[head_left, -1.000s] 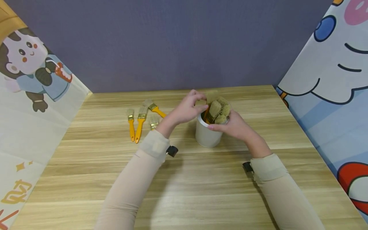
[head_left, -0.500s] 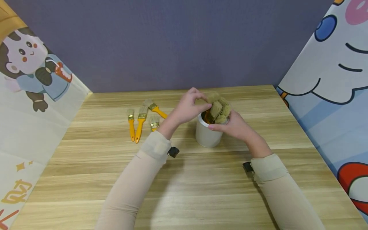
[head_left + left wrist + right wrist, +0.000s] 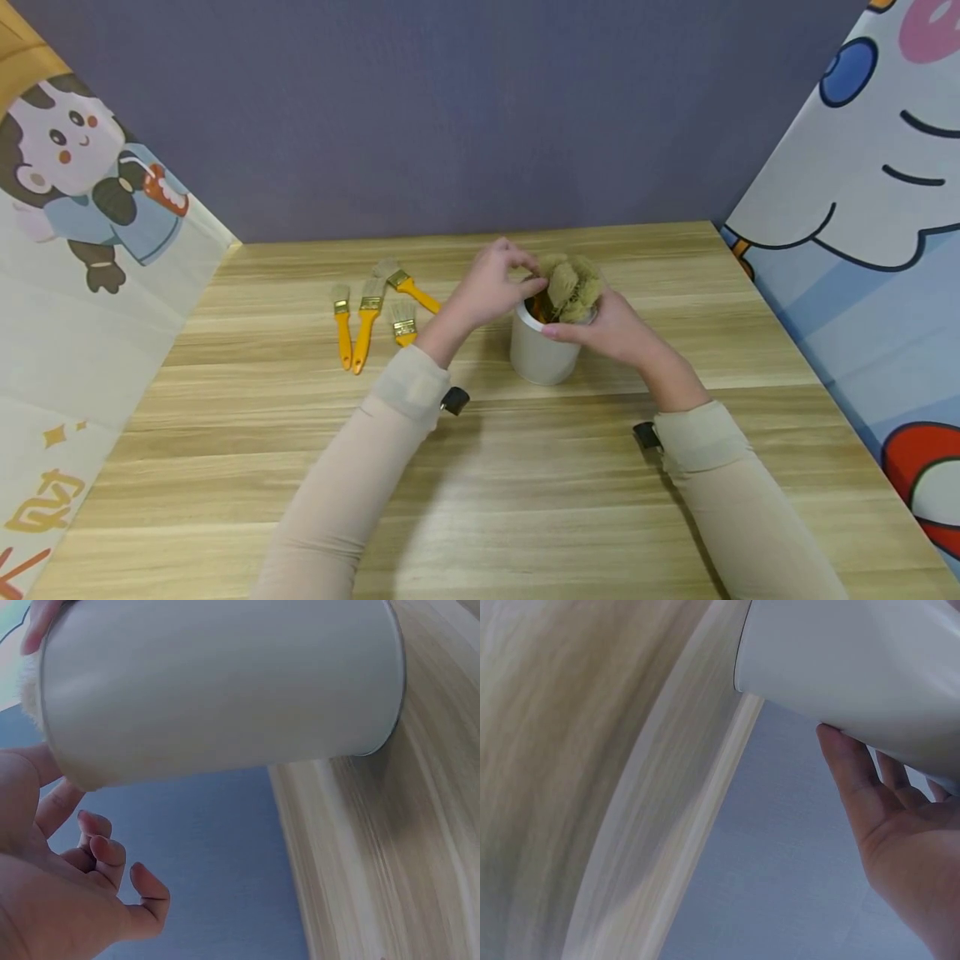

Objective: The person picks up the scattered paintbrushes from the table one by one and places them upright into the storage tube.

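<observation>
A white cylindrical can (image 3: 543, 354) stands upright on the table, with several paintbrushes (image 3: 564, 285) in it, bristles up. My right hand (image 3: 618, 329) grips the can near the rim, thumb across the front and fingers around the far right side. In the right wrist view its fingers (image 3: 851, 761) lie along the can wall. At the rim's left, my left hand (image 3: 495, 283) pinches a paintbrush among the bristles between thumb and forefinger; the grip is partly hidden. The left wrist view shows that hand's other fingers (image 3: 109, 859) bent and free of the can.
Several orange-handled paintbrushes lie left of the can, among them a narrow paintbrush (image 3: 342, 329) and a wider paintbrush (image 3: 367, 325). Another paintbrush (image 3: 404, 323) is partly covered by my left forearm. A grey-blue panel (image 3: 465, 117) rises behind the wooden table (image 3: 525, 500).
My left hand has moved slightly right, then down, lowering a paintbrush into the can; its bristles now sit among the others. My right hand and the can have stayed put.
</observation>
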The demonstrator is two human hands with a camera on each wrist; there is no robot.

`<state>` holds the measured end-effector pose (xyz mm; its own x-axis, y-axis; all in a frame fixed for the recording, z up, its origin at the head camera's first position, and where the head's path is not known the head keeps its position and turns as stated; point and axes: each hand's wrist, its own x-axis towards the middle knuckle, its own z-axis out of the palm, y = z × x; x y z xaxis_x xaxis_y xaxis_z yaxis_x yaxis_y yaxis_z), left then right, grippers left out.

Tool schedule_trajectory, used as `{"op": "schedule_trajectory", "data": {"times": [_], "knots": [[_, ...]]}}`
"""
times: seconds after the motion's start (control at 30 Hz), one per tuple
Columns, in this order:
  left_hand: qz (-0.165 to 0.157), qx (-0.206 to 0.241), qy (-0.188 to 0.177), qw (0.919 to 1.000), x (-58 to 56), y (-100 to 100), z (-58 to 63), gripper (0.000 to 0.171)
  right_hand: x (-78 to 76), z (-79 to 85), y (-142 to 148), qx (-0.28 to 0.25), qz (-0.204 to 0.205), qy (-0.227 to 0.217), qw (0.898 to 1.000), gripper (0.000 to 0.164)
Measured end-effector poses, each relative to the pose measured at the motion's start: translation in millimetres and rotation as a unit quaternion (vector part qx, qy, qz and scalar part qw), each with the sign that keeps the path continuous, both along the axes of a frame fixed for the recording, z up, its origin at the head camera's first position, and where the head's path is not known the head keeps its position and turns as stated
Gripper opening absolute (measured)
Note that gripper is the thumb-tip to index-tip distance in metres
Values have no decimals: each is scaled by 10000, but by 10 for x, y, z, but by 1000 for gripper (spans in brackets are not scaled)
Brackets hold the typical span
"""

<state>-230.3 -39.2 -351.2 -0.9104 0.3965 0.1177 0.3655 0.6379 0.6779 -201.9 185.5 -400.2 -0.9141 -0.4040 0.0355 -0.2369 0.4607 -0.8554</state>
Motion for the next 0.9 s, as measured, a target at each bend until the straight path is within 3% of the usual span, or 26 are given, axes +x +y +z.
{"op": "schedule_trajectory", "data": {"times": [0.27,0.5,0.67,0.9], "knots": [[-1,-127,-60,9999,18,-10,9,27,1,2,-2,-10,79,46,10000,85],[-88,125,-228,9996,14,-123,110,32,18,40,-13,68,8,35,10000,88],[18,221,-213,9995,14,-352,238,32,12,35,-11,104,-93,41,9999,90],[525,194,-34,9984,11,-893,328,33,21,41,-2,237,-183,-37,9995,90]]}}
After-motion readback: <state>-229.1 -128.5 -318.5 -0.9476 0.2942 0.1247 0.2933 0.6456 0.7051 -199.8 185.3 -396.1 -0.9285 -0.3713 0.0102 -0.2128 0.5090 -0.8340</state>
